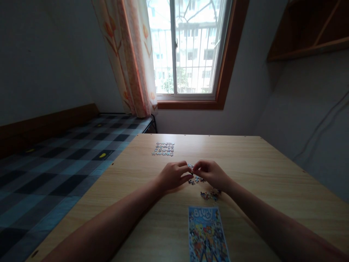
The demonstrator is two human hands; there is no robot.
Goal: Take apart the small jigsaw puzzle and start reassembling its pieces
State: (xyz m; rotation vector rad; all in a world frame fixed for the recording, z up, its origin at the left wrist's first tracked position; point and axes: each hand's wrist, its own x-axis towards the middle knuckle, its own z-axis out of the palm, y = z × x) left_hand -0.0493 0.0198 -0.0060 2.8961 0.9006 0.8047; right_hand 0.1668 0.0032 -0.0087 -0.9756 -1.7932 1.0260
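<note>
My left hand point(176, 176) and my right hand point(211, 173) meet over the middle of the table, fingertips nearly touching. Between the left thumb and fingers shows a small dark jigsaw piece point(192, 173). The right thumb and forefinger are pinched at the same spot, seemingly on that piece too. Under and between the hands lie several joined or closely laid jigsaw pieces point(200, 179), partly hidden by the fingers. Nearer to me, a loose heap of jigsaw pieces point(209, 195) sits beside my right wrist. Farther off at the left, more jigsaw pieces point(163, 149) form a square outline with rows inside.
A colourful "Bluey" picture sheet point(207, 233) lies at the near side of the wooden table point(245, 160). A bed with a checked cover point(81, 160) stands along the left. Behind the table are a window point(188, 51) and a curtain point(131, 62); a shelf point(313, 36) hangs upper right.
</note>
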